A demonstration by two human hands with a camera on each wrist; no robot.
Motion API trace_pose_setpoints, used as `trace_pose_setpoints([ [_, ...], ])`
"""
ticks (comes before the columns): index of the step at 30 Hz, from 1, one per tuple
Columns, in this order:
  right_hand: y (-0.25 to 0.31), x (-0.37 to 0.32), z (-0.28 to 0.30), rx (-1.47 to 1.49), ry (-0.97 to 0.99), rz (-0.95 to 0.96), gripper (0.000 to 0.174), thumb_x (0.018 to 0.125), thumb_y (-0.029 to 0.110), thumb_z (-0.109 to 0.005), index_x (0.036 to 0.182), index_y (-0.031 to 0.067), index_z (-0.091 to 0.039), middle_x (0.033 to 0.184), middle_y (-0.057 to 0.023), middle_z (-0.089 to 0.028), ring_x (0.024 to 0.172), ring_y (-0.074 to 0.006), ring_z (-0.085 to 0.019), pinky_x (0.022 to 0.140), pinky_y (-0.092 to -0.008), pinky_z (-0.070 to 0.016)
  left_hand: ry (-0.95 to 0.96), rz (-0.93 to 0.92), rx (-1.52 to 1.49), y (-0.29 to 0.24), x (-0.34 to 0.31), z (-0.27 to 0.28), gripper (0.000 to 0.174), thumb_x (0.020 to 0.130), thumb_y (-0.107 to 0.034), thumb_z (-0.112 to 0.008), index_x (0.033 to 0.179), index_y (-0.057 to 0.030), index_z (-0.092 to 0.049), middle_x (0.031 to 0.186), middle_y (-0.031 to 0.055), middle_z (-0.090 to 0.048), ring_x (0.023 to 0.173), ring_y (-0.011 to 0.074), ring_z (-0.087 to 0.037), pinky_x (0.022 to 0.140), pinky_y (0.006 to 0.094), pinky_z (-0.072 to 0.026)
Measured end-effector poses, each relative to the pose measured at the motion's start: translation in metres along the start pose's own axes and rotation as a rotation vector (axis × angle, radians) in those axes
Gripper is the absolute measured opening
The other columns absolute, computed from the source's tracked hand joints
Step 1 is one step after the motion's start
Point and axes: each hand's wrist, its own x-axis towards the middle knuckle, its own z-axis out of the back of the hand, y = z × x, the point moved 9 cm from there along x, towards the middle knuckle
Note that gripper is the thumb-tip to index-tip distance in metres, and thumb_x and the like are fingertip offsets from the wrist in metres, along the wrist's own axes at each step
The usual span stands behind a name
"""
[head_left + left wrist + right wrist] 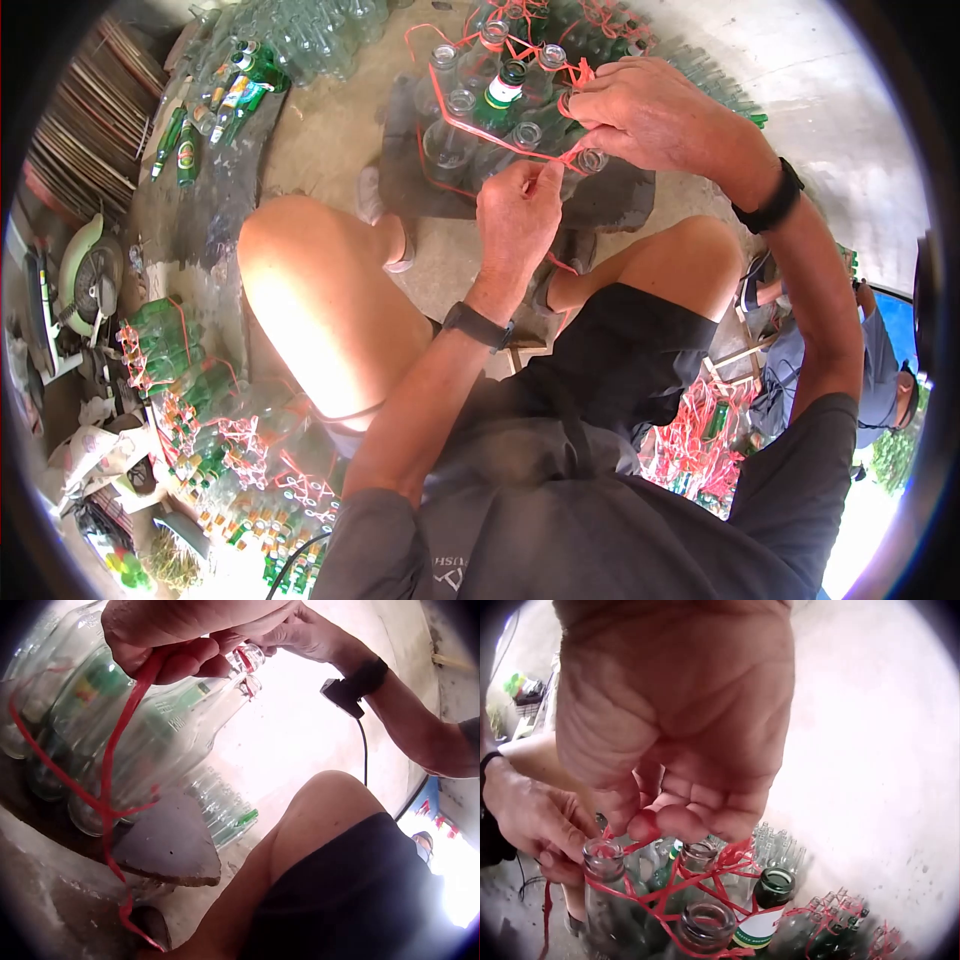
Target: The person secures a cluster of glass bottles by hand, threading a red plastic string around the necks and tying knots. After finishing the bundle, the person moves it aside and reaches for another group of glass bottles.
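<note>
Several upright glass bottles stand grouped on a dark slab (430, 190), mostly clear, with one green bottle (503, 92) bearing a white label. Red plastic strip (490, 136) runs around the group and crosses between the necks (660, 900). My left hand (520, 215) grips the strip at the near side of the group, and a length of it (112, 765) hangs from the fingers in the left wrist view. Over the near right bottle necks, my right hand (650, 115) pinches the strip between thumb and fingers (679, 823), just beside a clear bottle mouth (604, 851).
More clear bottles (320, 35) lie stacked at the back, with green bottles (187, 150) at the upper left. Strip-tied bottles (165, 340) stand at lower left. A heap of red strip (700, 430) lies at right, near another person (870, 370). My knees flank the slab's near side.
</note>
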Motion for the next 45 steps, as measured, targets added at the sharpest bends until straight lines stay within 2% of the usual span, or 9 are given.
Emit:
trace_pose_setpoints([
  [6, -0.001, -0.002, 0.01, -0.086, 0.025, -0.027, 0.019, 0.085, 0.022, -0.073, 0.076, 0.0081, -0.063, 0.066, -0.0158, -0.061, 0.072, -0.0406, -0.065, 0.069, -0.0517, -0.0503, 0.014, -0.007, -0.07, 0.001, 0.0, -0.001, 0.027, 0.101, -0.02, -0.071, 0.092, 0.0049, -0.076, 0.07, 0.003, -0.068, 0.067, 0.0077, -0.061, 0.062, 0.0274, -0.0483],
  [9, -0.015, -0.007, 0.0, -0.124, 0.154, -0.09, 0.018, 0.085, 0.023, -0.074, 0.08, 0.0083, -0.066, 0.07, -0.0169, -0.065, 0.075, -0.0407, -0.067, 0.07, -0.0513, -0.0514, 0.028, 0.02, -0.127, 0.001, -0.001, -0.001, 0.026, 0.101, -0.019, -0.071, 0.092, 0.0052, -0.076, 0.071, 0.0027, -0.068, 0.068, 0.0071, -0.061, 0.063, 0.027, -0.0482],
  [12, -0.019, -0.007, 0.008, -0.081, -0.011, -0.079, 0.016, 0.087, 0.021, -0.071, 0.081, 0.008, -0.064, 0.072, -0.0161, -0.064, 0.075, -0.0411, -0.066, 0.07, -0.0504, -0.0514, 0.009, -0.002, -0.13, -0.001, -0.001, 0.001, 0.025, 0.101, -0.018, -0.07, 0.093, 0.0054, -0.076, 0.071, 0.0025, -0.068, 0.068, 0.0068, -0.061, 0.063, 0.0266, -0.0482],
  [26, -0.045, 0.0, -0.001, 0.381, -0.025, -0.285, 0.007, 0.092, 0.005, -0.058, 0.092, 0.0048, -0.051, 0.069, -0.013, -0.049, 0.065, -0.0318, -0.05, 0.063, -0.0455, -0.0407, 0.039, 0.054, -0.265, 0.002, -0.005, -0.005, 0.02, 0.102, -0.014, -0.07, 0.097, 0.0038, -0.077, 0.074, 0.0009, -0.068, 0.068, 0.0057, -0.06, 0.062, 0.024, -0.0465],
  [35, -0.053, 0.007, -0.012, 0.462, -0.053, -0.253, 0.006, 0.091, 0.003, -0.055, 0.088, 0.0033, -0.05, 0.066, -0.0108, -0.044, 0.06, -0.0241, -0.043, 0.061, -0.0422, -0.039, 0.037, 0.054, -0.291, 0.005, -0.005, -0.009, 0.019, 0.102, -0.014, -0.07, 0.097, 0.0026, -0.077, 0.075, 0.0004, -0.07, 0.069, 0.0051, -0.061, 0.063, 0.0231, -0.047],
  [39, -0.063, 0.011, -0.025, 0.451, 0.105, -0.264, 0.004, 0.094, 0.001, -0.059, 0.095, 0.0001, -0.055, 0.077, -0.0061, -0.052, 0.071, -0.015, -0.049, 0.067, -0.0339, -0.0444, 0.019, 0.028, -0.313, 0.006, -0.004, -0.008, 0.019, 0.103, -0.014, -0.07, 0.097, 0.0018, -0.078, 0.074, -0.0004, -0.069, 0.068, 0.0047, -0.06, 0.063, 0.0228, -0.0464],
  [41, -0.063, 0.013, -0.02, 0.585, -0.085, -0.193, 0.01, 0.088, 0.001, -0.061, 0.081, 0.0018, -0.053, 0.065, -0.0066, -0.042, 0.06, -0.0156, -0.043, 0.058, -0.0372, -0.0384, 0.019, 0.037, -0.31, 0.008, -0.004, -0.009, 0.018, 0.103, -0.014, -0.069, 0.096, 0.0015, -0.078, 0.074, -0.0006, -0.069, 0.068, 0.0046, -0.06, 0.063, 0.0227, -0.0461],
  [43, -0.064, 0.015, -0.02, 0.564, -0.047, -0.211, 0.01, 0.088, 0.001, -0.061, 0.081, 0.0017, -0.054, 0.064, -0.006, -0.042, 0.059, -0.0146, -0.042, 0.057, -0.0366, -0.0385, 0.019, 0.046, -0.308, 0.007, -0.004, -0.011, 0.018, 0.103, -0.013, -0.069, 0.096, 0.0012, -0.078, 0.074, -0.0008, -0.069, 0.068, 0.0045, -0.059, 0.063, 0.0226, -0.0457],
  [45, -0.067, 0.016, -0.022, 0.543, -0.01, -0.231, 0.01, 0.088, 0.001, -0.062, 0.08, 0.0017, -0.055, 0.063, -0.0054, -0.042, 0.059, -0.0135, -0.042, 0.056, -0.0359, -0.0385, -0.015, -0.006, -0.335, 0.004, -0.004, -0.009, 0.017, 0.103, -0.007, -0.067, 0.09, 0.0038, -0.072, 0.067, 0.0, -0.062, 0.06, 0.0044, -0.053, 0.053, 0.0245, -0.0414],
])
